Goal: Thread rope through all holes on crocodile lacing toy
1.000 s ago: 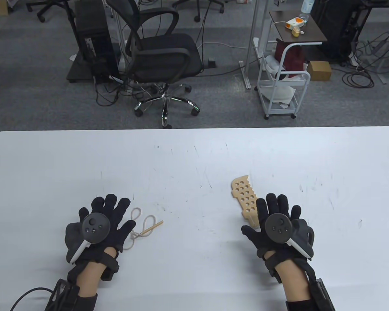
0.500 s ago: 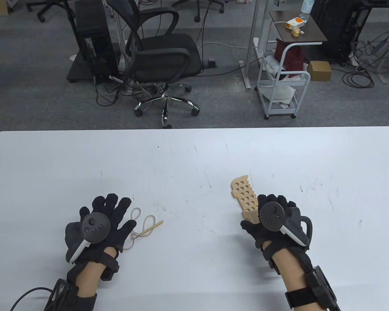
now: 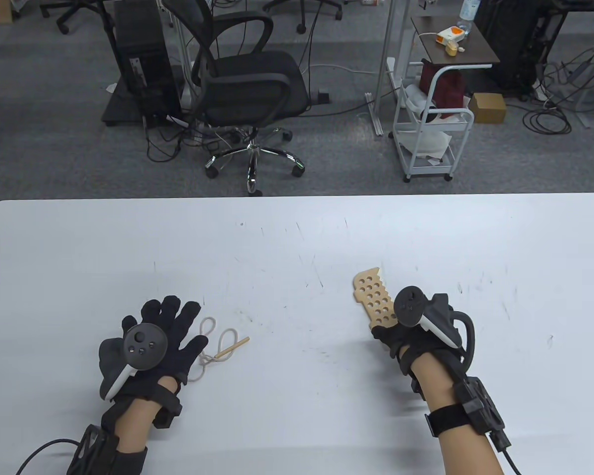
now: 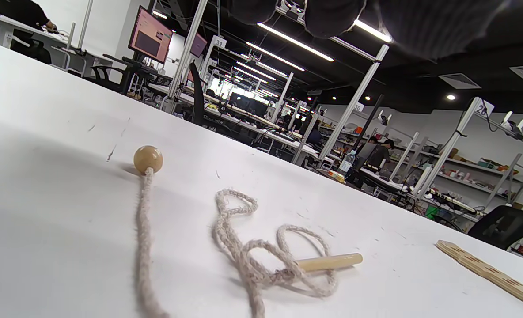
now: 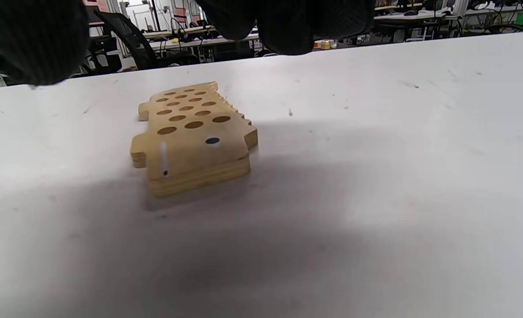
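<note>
Opening step, nothing threaded: right hand [image 3: 416, 329] hangs over the crocodile toy [image 3: 373, 299], fingers' grip untellable; left hand [image 3: 151, 341] lies spread, rope [image 3: 218, 346] beside its fingers. Next: grasp toy.

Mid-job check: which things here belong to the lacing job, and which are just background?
Job:
crocodile lacing toy
rope
wooden needle
bead on the rope's end

Background:
office chair
white cart
cardboard box
</note>
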The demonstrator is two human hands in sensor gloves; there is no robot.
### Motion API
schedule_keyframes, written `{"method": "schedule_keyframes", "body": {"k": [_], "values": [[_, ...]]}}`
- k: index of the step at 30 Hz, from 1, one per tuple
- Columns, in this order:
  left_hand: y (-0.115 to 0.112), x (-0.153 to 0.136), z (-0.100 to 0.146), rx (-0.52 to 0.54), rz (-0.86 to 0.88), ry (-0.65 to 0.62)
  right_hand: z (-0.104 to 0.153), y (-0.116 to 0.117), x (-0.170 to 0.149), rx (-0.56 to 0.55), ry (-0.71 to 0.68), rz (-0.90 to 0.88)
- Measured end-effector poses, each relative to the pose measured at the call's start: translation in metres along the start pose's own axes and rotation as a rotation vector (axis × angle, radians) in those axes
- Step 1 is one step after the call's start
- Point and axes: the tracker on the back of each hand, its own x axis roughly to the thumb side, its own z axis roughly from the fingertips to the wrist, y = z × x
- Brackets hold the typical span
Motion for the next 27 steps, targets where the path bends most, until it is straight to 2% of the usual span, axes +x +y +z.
{"method": "schedule_keyframes", "body": {"k": [14,22,27], "values": [[0.001,0.0,-0.001,-0.014,0.013,-0.002,-0.022,0.023,0.0,0.115,0.107,0.029],[0.0,0.0,-0.001,-0.022,0.022,-0.009,-0.025,0.026,0.001,0.055,0.152,0.023],[0.0,0.0,-0.001,-0.022,0.024,-0.012,-0.025,0.026,0.0,0.039,0.198,-0.062]]}}
